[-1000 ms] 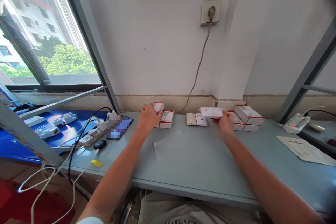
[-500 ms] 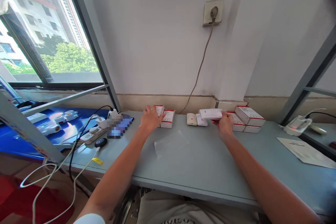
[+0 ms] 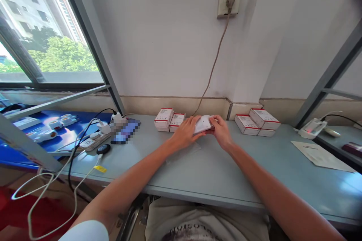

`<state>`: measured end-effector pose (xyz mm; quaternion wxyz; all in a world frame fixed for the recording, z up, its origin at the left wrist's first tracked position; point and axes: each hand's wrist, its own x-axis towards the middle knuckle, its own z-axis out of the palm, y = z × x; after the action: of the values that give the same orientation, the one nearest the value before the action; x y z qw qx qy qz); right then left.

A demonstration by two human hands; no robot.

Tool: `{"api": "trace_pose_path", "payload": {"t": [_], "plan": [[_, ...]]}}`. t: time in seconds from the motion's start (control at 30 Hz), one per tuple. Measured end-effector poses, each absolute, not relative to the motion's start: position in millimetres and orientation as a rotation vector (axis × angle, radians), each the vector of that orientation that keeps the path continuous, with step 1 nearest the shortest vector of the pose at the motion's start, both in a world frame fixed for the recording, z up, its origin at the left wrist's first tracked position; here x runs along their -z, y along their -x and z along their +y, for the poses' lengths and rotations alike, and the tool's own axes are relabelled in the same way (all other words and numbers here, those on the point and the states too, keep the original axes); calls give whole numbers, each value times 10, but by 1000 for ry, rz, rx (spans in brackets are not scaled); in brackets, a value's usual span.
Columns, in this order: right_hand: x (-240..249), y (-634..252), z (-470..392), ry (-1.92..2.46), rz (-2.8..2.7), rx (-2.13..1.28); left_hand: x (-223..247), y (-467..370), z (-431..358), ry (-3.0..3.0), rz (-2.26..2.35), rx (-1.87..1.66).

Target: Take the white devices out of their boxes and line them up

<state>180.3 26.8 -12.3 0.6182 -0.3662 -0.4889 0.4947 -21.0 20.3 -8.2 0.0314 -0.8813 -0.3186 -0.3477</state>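
A flat white piece with rounded edges (image 3: 202, 124) lies between my two hands over the middle of the desk; whether it is one thing or several is partly hidden. My left hand (image 3: 185, 132) rests on its left side, fingers stretched along the top edge. At its right edge, the fingers and thumb of my right hand (image 3: 221, 131) are closed on it. Just left of my hands sit two small white-and-red boxes (image 3: 164, 119). Below my left wrist lies a clear plastic bag (image 3: 185, 153), partly covered by the arm.
More white-and-red boxes (image 3: 264, 119) are grouped at the back right. A paper sheet (image 3: 319, 155) and a white device with a red light (image 3: 312, 128) lie further right. To the left are a phone (image 3: 126, 131), a power strip (image 3: 94, 140) and loose cables (image 3: 74, 175).
My left hand has left the left boxes and moved right. My right hand has come left from the right boxes with a white piece. Both hands now meet in the middle.
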Motion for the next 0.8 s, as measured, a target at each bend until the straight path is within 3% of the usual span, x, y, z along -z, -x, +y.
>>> {"api": "trace_pose_path", "payload": {"t": [0.13, 0.53, 0.8], "plan": [[70, -1864, 252, 883, -1187, -1088, 66, 295, 272, 2700, -984, 1070], [39, -1982, 302, 1024, -1337, -503, 65, 359, 299, 2680, -969, 1035], [-16, -1978, 246, 1022, -1462, -722, 24, 408, 329, 2644, -962, 979]]}}
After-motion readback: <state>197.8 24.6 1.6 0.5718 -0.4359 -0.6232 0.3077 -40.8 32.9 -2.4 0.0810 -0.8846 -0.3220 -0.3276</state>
